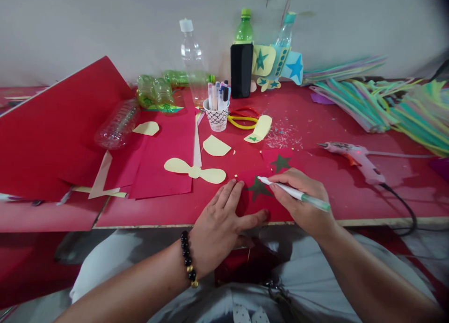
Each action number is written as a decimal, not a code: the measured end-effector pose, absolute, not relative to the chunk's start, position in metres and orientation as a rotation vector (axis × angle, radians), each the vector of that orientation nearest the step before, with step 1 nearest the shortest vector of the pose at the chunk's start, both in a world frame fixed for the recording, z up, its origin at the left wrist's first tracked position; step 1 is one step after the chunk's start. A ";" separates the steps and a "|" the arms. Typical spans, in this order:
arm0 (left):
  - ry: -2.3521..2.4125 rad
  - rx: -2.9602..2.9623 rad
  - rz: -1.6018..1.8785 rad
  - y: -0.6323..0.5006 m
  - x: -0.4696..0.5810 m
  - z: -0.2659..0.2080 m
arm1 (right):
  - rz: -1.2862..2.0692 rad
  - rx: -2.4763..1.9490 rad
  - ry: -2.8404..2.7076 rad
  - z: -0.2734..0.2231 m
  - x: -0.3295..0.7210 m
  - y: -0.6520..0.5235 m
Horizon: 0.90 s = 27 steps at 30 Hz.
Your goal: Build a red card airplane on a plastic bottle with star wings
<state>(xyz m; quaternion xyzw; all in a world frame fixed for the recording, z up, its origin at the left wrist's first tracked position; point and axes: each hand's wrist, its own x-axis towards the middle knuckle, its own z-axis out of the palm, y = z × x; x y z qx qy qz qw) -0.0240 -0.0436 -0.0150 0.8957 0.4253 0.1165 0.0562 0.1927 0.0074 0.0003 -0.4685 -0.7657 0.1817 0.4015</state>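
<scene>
My right hand grips a white marker pen with a green end. Its tip is at a dark green star on red paper near the table's front edge. My left hand lies flat with fingers stretched out, pressing on the paper's left side. A second green star shows just above. To the left of the stars lies a pale yellow propeller-shaped cutout. Above it is a half-round yellow piece, and a curled yellow strip bears a small green star.
A paper cup of markers stands mid-table beside yellow-and-red scissors. Behind are a black phone, plastic bottles and a decorated bottle craft. A pink glue gun with a cord lies right, and a large red board leans left.
</scene>
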 end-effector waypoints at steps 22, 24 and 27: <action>1.281 2.705 0.349 -0.044 -0.024 -0.015 | 0.485 -1.215 -1.963 -0.002 0.192 0.009; 1.282 2.702 0.343 -0.044 -0.024 -0.015 | 0.477 -1.209 -1.988 -0.003 0.191 0.009; 1.276 2.701 0.349 -0.044 -0.024 -0.014 | 0.448 -1.193 -1.991 -0.002 0.192 0.009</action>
